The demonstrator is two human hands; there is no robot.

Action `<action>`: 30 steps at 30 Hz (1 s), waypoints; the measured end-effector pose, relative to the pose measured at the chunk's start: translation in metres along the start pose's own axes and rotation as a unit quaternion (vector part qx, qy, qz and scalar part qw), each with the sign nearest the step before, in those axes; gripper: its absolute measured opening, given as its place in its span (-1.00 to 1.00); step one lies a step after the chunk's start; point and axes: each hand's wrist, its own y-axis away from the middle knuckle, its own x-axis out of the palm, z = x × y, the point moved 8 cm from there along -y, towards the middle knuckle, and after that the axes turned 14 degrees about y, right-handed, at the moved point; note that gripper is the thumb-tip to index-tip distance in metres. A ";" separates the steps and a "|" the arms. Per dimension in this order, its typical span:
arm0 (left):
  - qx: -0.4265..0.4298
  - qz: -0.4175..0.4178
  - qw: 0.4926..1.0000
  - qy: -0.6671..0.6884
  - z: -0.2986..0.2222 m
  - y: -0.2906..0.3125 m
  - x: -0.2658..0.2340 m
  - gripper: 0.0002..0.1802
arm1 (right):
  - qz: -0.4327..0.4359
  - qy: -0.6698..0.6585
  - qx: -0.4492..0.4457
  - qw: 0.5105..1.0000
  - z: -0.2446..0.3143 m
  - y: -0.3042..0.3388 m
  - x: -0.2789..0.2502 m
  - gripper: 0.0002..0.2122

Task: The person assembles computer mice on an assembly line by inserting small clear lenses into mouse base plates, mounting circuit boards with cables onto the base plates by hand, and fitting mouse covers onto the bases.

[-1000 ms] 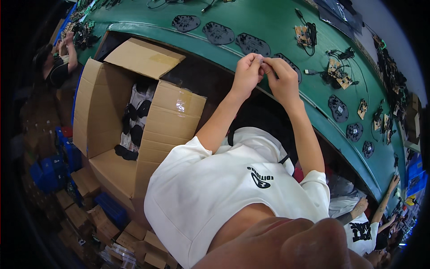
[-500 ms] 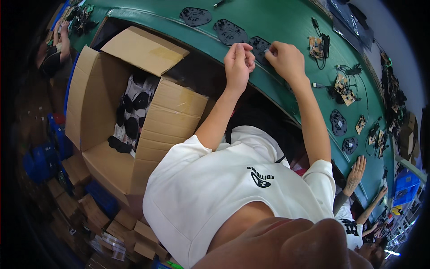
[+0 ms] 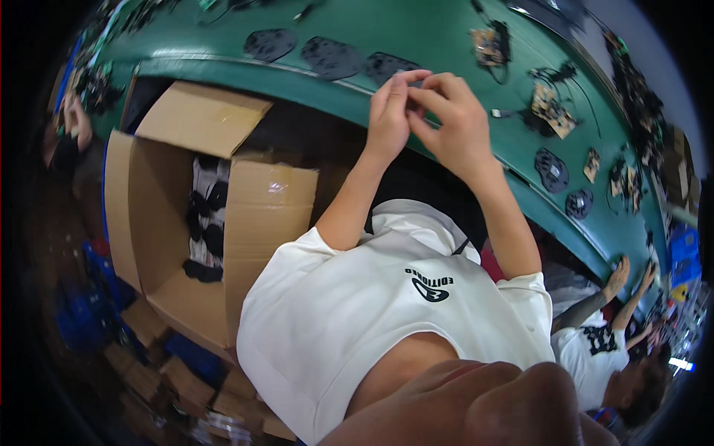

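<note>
My left hand (image 3: 389, 119) and my right hand (image 3: 455, 123) are raised at the bench's near edge, fingertips meeting. Both are closed in a pinch; anything between the fingers is too small or hidden to make out. Just beyond them lies a black oval plate (image 3: 387, 65), partly covered by my fingers. Two similar black plates, a middle one (image 3: 331, 58) and a left one (image 3: 270, 45), lie in a row to its left. They look like mouse base shells.
A green workbench (image 3: 416, 37) runs across. Right of my hands lie circuit boards with cables (image 3: 552, 110) and two more black shells (image 3: 551, 169). An open cardboard box (image 3: 271, 201) with black parts stands at left. A co-worker's hand (image 3: 616, 276) rests on the bench farther right.
My right hand has moved left from over the black plate to meet my left hand. The view has shifted, so the bench and box appear displaced.
</note>
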 end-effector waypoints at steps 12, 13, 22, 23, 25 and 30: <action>-0.148 0.149 0.978 -0.015 0.049 0.028 0.071 -0.44 | -0.120 -0.033 0.122 0.985 -0.045 0.067 -0.062 -0.92; -0.127 0.154 0.978 -0.055 0.050 0.030 0.069 -0.49 | -0.126 -0.032 0.121 0.984 -0.047 0.073 -0.065 -0.92; -0.088 0.194 0.969 -0.127 0.038 0.045 0.062 -0.82 | -0.082 -0.208 0.237 0.945 -0.064 0.104 -0.048 -0.88; -0.088 0.196 0.969 -0.119 0.033 0.045 0.057 -0.82 | -0.090 -0.220 0.244 0.940 -0.063 0.105 -0.043 -0.88; -0.031 0.150 0.970 -0.187 0.003 0.033 0.039 -0.87 | -0.080 -0.235 0.234 0.940 -0.059 0.103 -0.036 -0.88; -0.008 0.070 0.898 -0.434 -0.108 -0.043 -0.050 -0.76 | -0.072 -0.281 0.275 0.917 -0.076 0.125 -0.038 -0.85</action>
